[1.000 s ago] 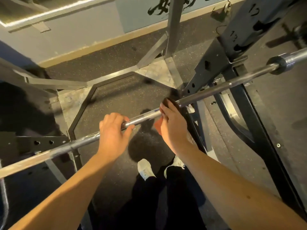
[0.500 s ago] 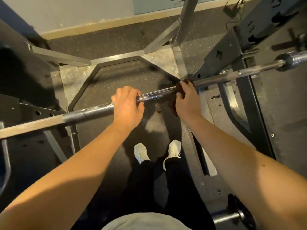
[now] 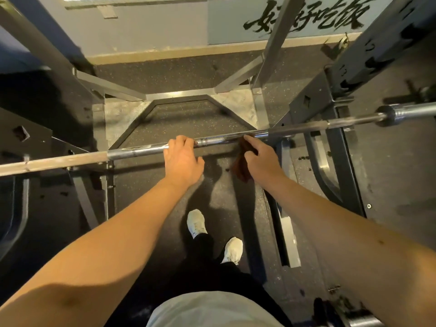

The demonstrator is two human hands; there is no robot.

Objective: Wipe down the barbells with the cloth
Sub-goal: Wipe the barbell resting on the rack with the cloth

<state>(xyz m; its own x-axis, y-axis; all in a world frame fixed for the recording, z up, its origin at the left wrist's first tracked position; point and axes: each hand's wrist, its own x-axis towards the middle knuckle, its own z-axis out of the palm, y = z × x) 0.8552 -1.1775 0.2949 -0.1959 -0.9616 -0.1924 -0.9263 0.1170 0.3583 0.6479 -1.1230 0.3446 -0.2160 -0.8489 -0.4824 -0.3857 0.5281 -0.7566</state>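
Observation:
A long steel barbell [image 3: 306,125] lies across the squat rack, running from lower left to upper right. My left hand [image 3: 182,160] grips the shaft near its middle, fingers curled over the top. Just to its right, my right hand [image 3: 260,156] holds a dark reddish-brown cloth [image 3: 241,162] against the bar; part of the cloth hangs below the shaft beside my palm. The bar's sleeve and collar [image 3: 389,114] show at the far right.
Black rack uprights [image 3: 335,95] stand at right and a dark one [image 3: 35,142] at left. Grey frame beams [image 3: 273,43] cross behind the bar. My white shoes [image 3: 197,223] stand on the dark rubber floor. Another bar end [image 3: 354,319] lies at bottom right.
The camera view has shifted and the bar now looks more level. My right hand with the cloth has slid right along the shaft, away from my left hand, which keeps its grip.

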